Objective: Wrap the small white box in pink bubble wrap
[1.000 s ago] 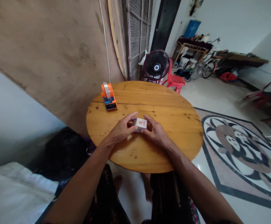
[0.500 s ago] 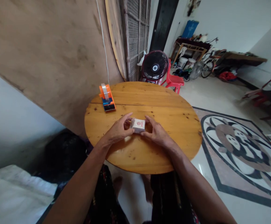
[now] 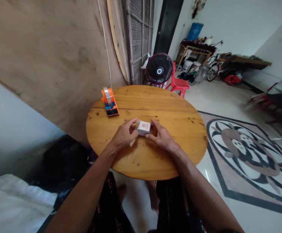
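Observation:
A small white box (image 3: 144,126) with a red print on top, its left end looking like clear wrap, lies between my two hands near the middle of the round wooden table (image 3: 155,161). My left hand (image 3: 125,134) grips its left end, thumb at the near side and index finger at the far side. From the right, my right hand (image 3: 162,135) curls round the other end, with the thumb at the near corner and the fingers behind. Farther back on the left stands an orange and blue tape dispenser (image 3: 110,102) holding a roll of clear tape.
Behind the table are a dark fan (image 3: 159,68) and a red plastic chair (image 3: 179,84). A brown board (image 3: 58,64) leans at the left, above a dark bag (image 3: 63,158) and a white sack (image 3: 17,200). A bicycle (image 3: 213,69) stands at the back.
The view has shifted slightly. Both hands keep their places at the ends of the box, which appears turned or tilted a little. The tape dispenser stays where it was.

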### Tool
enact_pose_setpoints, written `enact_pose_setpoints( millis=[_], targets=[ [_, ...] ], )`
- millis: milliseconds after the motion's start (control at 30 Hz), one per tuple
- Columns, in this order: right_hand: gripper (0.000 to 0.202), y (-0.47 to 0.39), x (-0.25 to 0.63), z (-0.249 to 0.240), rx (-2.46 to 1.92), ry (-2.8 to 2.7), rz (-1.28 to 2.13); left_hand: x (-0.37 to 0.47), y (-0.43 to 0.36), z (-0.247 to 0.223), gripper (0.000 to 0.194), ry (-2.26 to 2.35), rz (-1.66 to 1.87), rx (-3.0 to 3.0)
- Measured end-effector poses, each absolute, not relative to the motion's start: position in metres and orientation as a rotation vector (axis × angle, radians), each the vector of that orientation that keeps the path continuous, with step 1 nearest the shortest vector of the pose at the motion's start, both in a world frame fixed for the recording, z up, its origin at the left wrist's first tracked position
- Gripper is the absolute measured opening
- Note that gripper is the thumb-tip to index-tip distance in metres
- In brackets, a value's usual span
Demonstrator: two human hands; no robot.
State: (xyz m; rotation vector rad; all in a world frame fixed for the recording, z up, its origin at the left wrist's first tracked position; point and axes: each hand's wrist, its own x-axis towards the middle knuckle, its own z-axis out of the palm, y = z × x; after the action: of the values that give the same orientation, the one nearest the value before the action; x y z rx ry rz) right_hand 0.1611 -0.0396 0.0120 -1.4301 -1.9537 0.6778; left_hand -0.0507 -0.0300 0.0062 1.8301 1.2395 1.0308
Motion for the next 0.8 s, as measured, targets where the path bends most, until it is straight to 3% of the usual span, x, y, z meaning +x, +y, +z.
enact_pose_setpoints(
  millis=[167, 300, 500, 800],
  targets=[
    [0.06, -0.04, 0.175, 0.02, -1.328, -1.847, 0.933, -0.056, -0.033, 0.012, 0.052, 1.258, 1.001, 1.772],
    [0.045, -0.043, 0.172, 0.025, -1.267, -1.94, 0.9, -0.055, -0.034, 0.016, 0.047, 1.152, 0.983, 1.721],
    [0.044, -0.045, 0.162, 0.024, -1.307, -2.006, 0.706, -0.051, -0.033, 0.015, 0.043, 0.998, 0.982, 1.719],
    [0.042, -0.045, 0.161, 0.023, -1.311, -1.998, 0.698, -0.051, -0.033, 0.011, 0.048, 1.023, 0.997, 1.734]
  ],
)
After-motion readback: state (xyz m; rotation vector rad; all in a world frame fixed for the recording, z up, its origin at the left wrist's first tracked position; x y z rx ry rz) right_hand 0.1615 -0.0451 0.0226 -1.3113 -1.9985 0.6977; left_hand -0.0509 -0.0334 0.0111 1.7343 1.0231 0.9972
